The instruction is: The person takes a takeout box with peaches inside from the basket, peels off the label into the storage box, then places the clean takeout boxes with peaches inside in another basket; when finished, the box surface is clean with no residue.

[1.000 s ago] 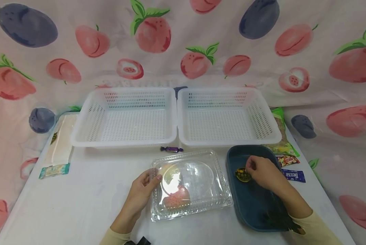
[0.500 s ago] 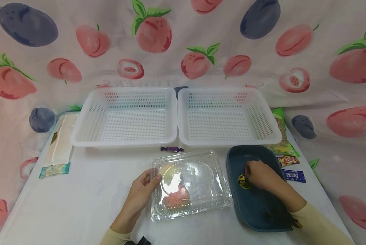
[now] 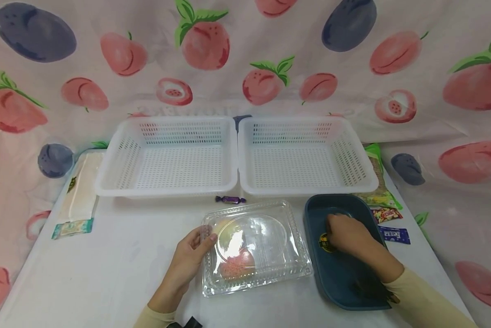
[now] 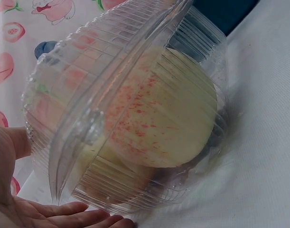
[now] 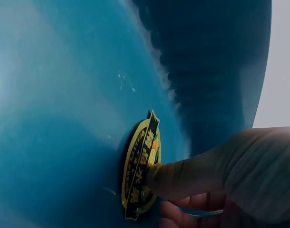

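A clear plastic clamshell box (image 3: pixel 266 246) lies on the white table, two pale yellow, red-flecked fruits (image 4: pixel 159 109) inside it. My left hand (image 3: pixel 192 253) grips its left edge, thumb on the lid and fingers along the side. To its right, my right hand (image 3: pixel 349 234) reaches into a dark blue tray (image 3: pixel 337 287). There it pinches an oval black-and-gold label (image 5: pixel 142 171) with Chinese characters; the thumb covers the label's edge and the other fingertips are partly hidden behind it.
Two white perforated baskets (image 3: pixel 167 191) (image 3: pixel 311 189) stand side by side at the back. A purple wrapped candy (image 3: pixel 230 200) lies before them. Snack packets (image 3: pixel 394 235) sit right of the tray. At the left are a pale label-bearing package (image 3: pixel 81 187) and a teal wrapper (image 3: pixel 73 228).
My right hand has shifted slightly down within the tray, and the label has moved a little toward me with it. The left hand and the clamshell box have stayed in place.
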### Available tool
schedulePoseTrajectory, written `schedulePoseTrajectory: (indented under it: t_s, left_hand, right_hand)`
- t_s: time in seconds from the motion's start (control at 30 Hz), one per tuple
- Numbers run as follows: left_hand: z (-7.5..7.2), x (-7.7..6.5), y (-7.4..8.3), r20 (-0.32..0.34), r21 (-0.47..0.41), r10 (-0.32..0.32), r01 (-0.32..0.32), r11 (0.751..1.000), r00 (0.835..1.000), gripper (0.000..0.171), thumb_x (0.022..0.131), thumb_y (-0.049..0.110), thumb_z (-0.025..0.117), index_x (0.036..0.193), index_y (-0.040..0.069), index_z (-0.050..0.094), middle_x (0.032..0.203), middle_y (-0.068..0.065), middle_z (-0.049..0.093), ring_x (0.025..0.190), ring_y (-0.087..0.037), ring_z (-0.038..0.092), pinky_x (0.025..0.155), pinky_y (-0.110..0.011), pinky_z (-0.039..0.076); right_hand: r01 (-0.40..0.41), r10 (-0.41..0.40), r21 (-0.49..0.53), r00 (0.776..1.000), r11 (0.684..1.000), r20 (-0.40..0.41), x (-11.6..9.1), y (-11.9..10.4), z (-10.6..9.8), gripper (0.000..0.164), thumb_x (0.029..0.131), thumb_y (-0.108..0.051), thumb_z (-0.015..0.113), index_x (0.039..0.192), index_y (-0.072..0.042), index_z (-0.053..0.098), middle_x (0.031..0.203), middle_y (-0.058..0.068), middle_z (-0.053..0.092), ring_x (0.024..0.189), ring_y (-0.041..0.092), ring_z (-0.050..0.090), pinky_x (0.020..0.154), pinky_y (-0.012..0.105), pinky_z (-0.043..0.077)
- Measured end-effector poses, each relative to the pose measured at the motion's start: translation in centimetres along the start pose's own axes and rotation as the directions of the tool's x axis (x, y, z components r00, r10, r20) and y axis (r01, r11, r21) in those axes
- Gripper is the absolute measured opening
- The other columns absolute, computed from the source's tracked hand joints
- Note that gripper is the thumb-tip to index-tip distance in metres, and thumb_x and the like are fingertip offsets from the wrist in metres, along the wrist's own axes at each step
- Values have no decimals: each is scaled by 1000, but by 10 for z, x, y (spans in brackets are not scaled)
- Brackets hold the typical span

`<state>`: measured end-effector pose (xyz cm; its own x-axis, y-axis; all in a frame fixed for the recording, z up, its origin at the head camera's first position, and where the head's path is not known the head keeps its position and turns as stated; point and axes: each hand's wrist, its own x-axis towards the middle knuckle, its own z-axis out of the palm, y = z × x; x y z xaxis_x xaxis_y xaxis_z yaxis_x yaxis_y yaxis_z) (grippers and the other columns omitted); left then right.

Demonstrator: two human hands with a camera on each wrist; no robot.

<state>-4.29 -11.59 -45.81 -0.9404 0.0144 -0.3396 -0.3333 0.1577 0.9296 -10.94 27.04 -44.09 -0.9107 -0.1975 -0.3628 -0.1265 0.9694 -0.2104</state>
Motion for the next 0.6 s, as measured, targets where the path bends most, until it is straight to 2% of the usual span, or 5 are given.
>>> schedulePoseTrajectory:
  t_s: [0.33,0.6]
  left_hand:
    - [0,0,0,-4,1,-10,10,1000,1000,80,101,39,70,155,-10,37,156,-31,46,149,-45,41,122,-53,35]
    - [-1,0,0,-1,5,-10,10,1000,1000,82,101,40,70,156,-10,35,157,-32,44,150,-46,40,122,-53,35]
  right_hand:
    - [-16,16,13,1000,1000,-3,-1,-6,0,6,88,2,68,89,-1,62,73,7,58,63,20,55,54,32,48]
    - [-25,22,43,998,999,60,-2,-6,0,9,90,3,66,86,-2,61,74,7,56,63,20,55,53,30,47]
